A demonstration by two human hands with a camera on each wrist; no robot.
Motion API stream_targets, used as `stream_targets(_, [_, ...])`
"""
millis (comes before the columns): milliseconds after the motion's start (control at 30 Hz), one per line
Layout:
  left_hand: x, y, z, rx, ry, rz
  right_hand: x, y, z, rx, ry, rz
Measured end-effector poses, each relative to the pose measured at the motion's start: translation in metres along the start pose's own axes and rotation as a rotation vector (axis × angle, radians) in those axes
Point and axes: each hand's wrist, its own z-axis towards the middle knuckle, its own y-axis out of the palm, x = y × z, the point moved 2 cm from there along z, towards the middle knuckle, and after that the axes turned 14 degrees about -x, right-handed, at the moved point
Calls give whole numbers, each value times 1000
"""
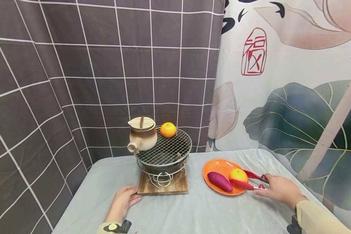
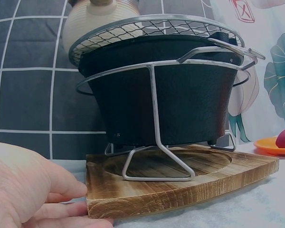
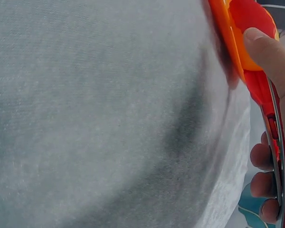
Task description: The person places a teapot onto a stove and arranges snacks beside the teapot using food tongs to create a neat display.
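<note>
My right hand [image 1: 280,190] grips red-tipped metal tongs [image 1: 242,184] at the right of the table. Their red tips lie on either side of an orange [image 1: 238,175] on an orange plate [image 1: 213,165]. Beside that fruit on the plate is a purple sweet potato [image 1: 220,181]. In the right wrist view, the thumb lies along the tongs [image 3: 261,88] with the other fingers curled round the handle. My left hand [image 1: 123,200] rests on the table, its fingertips against the near left corner of a wooden board [image 2: 180,192] under the grill.
A round black grill [image 2: 161,99] with a wire mesh [image 1: 175,146] stands on the board in a wire frame. On the mesh are a clay teapot [image 1: 146,138] with a side handle and another orange [image 1: 168,129]. Curtains [image 1: 105,81] hang behind the table.
</note>
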Motion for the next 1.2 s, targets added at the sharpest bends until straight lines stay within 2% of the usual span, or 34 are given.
stream_targets(400, [-2, 1, 1, -5, 13, -20, 1, -4, 1, -9, 11, 12])
stream_targets(700, [-3, -1, 3, -5, 14, -33, -3, -18, 5, 16, -15, 16])
stream_targets(933, [-1, 0, 3, -3, 17, -28, -8, -33, 9, 32, -9, -13])
stream_targets(1200, [-2, 0, 2, 0, 11, -22, -18, -43, 10, 34, -10, 6])
